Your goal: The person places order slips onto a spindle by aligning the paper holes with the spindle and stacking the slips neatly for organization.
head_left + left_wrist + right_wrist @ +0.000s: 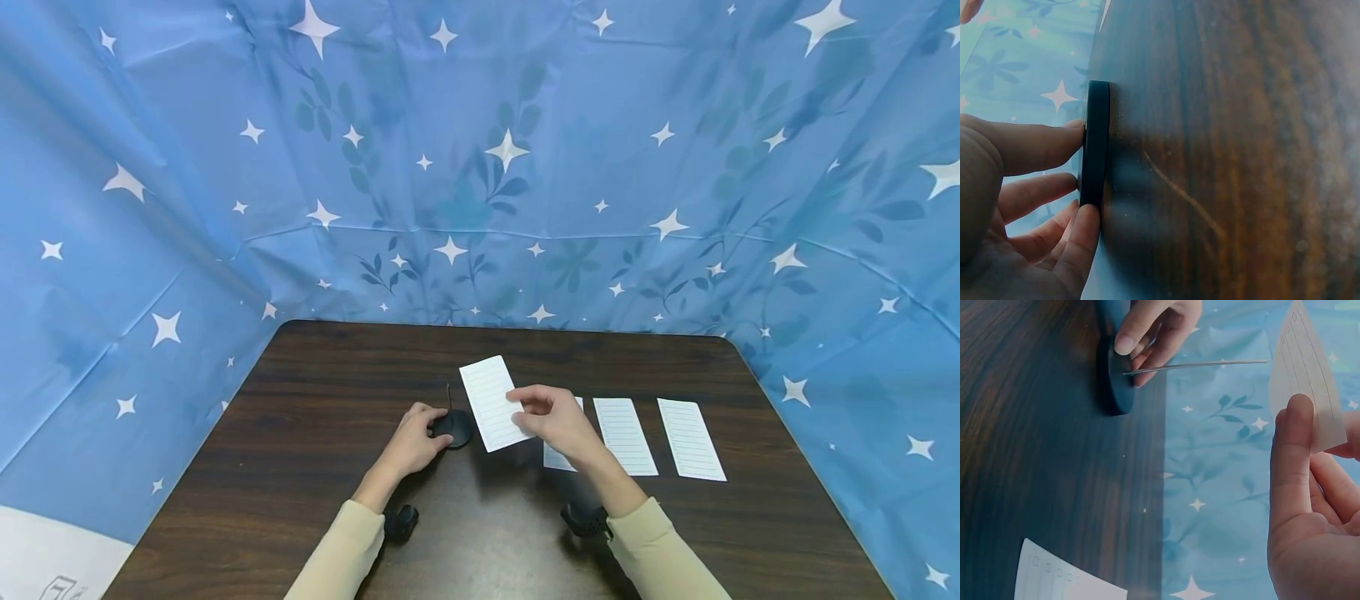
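A receipt spike has a round black base (461, 428) and a thin upright metal rod (1197, 365). My left hand (411, 442) grips the base's left side, thumb and fingers at its rim, with the base on the table; the left wrist view has the black base (1095, 144) edge-on between them. Just right of the rod, my right hand (558, 422) pinches a lined paper slip (490, 400) by its right edge and holds it up, tilted. In the right wrist view the slip (1300, 369) bends slightly, near the rod's tip but apart from it.
More lined slips lie on the dark wood table (300, 467) to the right: one partly hidden behind my right hand, a middle slip (625, 437) and a far-right slip (691, 439). A blue star-patterned curtain (480, 183) hangs behind the table's back edge.
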A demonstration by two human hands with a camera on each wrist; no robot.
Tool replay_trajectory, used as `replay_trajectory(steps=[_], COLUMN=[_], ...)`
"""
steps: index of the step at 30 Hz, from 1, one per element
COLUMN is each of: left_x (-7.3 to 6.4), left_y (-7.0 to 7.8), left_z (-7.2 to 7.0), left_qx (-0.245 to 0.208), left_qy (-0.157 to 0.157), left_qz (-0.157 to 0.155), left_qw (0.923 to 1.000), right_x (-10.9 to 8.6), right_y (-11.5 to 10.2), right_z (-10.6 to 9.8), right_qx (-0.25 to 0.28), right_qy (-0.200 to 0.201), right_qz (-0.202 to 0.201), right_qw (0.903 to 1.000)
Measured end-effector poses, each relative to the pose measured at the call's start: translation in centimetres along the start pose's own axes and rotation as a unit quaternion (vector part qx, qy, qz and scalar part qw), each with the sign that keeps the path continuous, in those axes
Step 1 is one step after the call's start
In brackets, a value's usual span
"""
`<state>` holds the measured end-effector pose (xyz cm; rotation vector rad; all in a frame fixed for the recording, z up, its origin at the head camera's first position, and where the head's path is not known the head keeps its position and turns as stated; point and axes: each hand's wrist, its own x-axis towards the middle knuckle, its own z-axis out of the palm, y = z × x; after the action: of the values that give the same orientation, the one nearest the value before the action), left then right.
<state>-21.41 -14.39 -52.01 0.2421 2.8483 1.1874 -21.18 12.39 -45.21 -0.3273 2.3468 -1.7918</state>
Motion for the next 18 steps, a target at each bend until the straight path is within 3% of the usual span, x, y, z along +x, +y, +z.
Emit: replay_trajectory(steps=[5,18], left_x=[0.1,0.3], left_y=[0.0,0.2], left_z=[0.0,-0.1], left_qx=[0.004,0.007], left_qy=[-0.001,-0.019], left_qz=[0.001,-0.020], left_qw=[1.0000,0.9996], right_x=[-0.1,0.2], right_y=[-0.7,-2.0], right_z=[0.0,0.4], right_qx=[-0.003,0.048], right_qy=[-0.002,-0.042], right_qz=[-0.012,-0.022], right_qw=[0.9999,0.9977])
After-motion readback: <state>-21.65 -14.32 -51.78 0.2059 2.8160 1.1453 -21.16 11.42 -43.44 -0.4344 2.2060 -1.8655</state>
